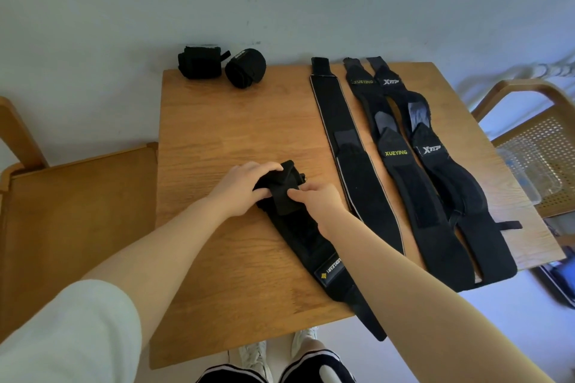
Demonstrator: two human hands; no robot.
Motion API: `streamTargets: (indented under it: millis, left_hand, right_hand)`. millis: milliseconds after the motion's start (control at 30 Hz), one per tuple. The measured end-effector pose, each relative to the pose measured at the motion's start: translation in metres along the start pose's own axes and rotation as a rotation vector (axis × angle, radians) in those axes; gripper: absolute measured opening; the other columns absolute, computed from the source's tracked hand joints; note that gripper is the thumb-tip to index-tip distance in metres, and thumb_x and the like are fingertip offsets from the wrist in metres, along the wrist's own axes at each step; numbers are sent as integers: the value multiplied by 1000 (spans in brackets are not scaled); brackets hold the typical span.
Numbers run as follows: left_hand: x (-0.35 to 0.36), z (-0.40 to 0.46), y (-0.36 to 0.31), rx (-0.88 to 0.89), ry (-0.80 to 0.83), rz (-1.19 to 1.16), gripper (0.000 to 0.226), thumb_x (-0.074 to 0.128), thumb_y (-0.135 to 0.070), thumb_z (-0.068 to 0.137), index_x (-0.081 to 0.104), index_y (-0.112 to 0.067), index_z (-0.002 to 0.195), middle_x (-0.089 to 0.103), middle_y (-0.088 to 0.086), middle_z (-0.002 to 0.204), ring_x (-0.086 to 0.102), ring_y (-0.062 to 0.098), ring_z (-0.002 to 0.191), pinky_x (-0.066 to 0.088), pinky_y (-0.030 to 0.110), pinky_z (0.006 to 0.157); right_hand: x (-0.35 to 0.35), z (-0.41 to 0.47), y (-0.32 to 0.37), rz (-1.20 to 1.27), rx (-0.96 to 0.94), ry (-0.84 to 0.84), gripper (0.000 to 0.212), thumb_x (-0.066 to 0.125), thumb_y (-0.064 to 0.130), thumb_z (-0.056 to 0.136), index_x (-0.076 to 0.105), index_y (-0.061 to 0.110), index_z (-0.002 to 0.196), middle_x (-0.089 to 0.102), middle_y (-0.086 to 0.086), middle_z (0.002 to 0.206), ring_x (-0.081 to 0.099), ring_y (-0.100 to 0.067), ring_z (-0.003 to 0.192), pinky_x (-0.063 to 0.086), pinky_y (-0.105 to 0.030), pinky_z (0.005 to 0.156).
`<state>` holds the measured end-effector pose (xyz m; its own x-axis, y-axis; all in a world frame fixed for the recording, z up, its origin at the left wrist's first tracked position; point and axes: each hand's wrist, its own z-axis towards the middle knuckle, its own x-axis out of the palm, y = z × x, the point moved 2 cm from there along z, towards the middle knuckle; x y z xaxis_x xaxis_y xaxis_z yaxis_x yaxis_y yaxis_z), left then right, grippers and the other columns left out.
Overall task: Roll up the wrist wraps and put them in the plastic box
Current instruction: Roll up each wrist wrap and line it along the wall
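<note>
Upper left of the table, two rolled wraps sit side by side. At centre, the left hand grips the rolled end of a black wrist wrap, and the right hand pinches the same roll. Right of them, three flat wraps lie parallel. At the far right, a plastic box rests on a chair.

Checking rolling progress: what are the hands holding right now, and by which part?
Both the left hand and right hand grip the rolled far end of one black wrist wrap; its unrolled tail lies flat on the table.
</note>
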<state>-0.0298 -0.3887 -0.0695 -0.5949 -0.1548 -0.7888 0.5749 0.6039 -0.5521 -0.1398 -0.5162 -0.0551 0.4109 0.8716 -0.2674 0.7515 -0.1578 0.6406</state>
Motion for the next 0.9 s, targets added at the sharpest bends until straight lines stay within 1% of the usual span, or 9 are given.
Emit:
streamTargets:
  millis: [167, 233, 333, 433, 600, 700, 733, 800, 900]
  left_hand:
    - [6, -4, -1, 55, -63, 39, 49, 53, -20, 95, 40, -35, 140, 37, -1, 141, 37, 23, 127, 32, 34, 106]
    - [8, -6, -3, 58, -88, 12, 49, 50, -17, 96, 39, -32, 142, 34, -2, 143, 33, 21, 130, 31, 30, 105]
    - [12, -8, -11, 3, -101, -44, 48, 48, -30, 96, 38, -32, 144, 33, -4, 145, 30, 19, 133, 35, 29, 101]
    - [19, -8, -19, -47, -193, 154, 57, 49, -45, 94, 32, -29, 146, 35, -1, 146, 29, 21, 135, 33, 34, 105]
    - [31, -9, -34, -69, -282, 403, 60, 46, -37, 97, 23, -15, 149, 29, 4, 149, 26, 24, 137, 27, 37, 109]
    - [39, -10, -43, -63, -306, 447, 60, 45, -25, 99, 17, -11, 150, 29, 10, 150, 25, 28, 138, 24, 39, 112]
    - [40, -11, -45, -67, -304, 451, 61, 45, -18, 99, 14, -13, 151, 27, 12, 151, 22, 30, 139, 22, 40, 113]
    - [41, -12, -50, -82, -270, 456, 64, 44, -7, 96, 12, -18, 151, 18, 16, 154, 15, 34, 143, 17, 44, 115]
    - [41, -15, -56, -92, -224, 467, 66, 44, -1, 95, 13, -17, 150, 8, 19, 156, 7, 37, 144, 13, 45, 116]
  right_hand:
    - [1, 11, -8, -168, -109, -60, 19, 68, 30, 87, 56, 17, 91, 61, -3, 95, 57, -15, 84, 41, -23, 59]
    - [1, 13, -13, -215, -107, -96, 28, 67, 39, 86, 54, 17, 96, 60, -2, 94, 56, -14, 81, 41, -23, 57]
    - [-1, 17, -20, -250, -104, -132, 51, 68, 49, 82, 50, 14, 113, 57, -2, 98, 55, -16, 85, 45, -26, 64]
    - [-5, 17, -20, -350, -164, -73, 60, 65, 52, 83, 45, 11, 124, 55, -1, 102, 55, -15, 88, 43, -24, 62]
    - [-33, 0, -46, -662, -267, 89, 30, 45, 36, 99, 54, 13, 115, 60, -2, 100, 56, -16, 92, 42, -25, 75]
    - [-58, -13, -68, -927, -274, 113, 29, 33, 27, 102, 57, 12, 97, 63, -8, 91, 59, -23, 90, 43, -33, 85]
    - [-65, -15, -74, -1063, -289, 104, 31, 31, 27, 102, 58, 13, 98, 64, -7, 90, 58, -23, 91, 40, -36, 94]
    - [-76, -19, -82, -1326, -353, 53, 34, 26, 29, 102, 58, 17, 102, 64, -3, 89, 56, -21, 98, 18, -40, 113]
    - [-83, -23, -91, -1569, -506, -6, 29, 31, 34, 100, 56, 22, 104, 63, 2, 97, 50, -19, 110, -4, -43, 117]
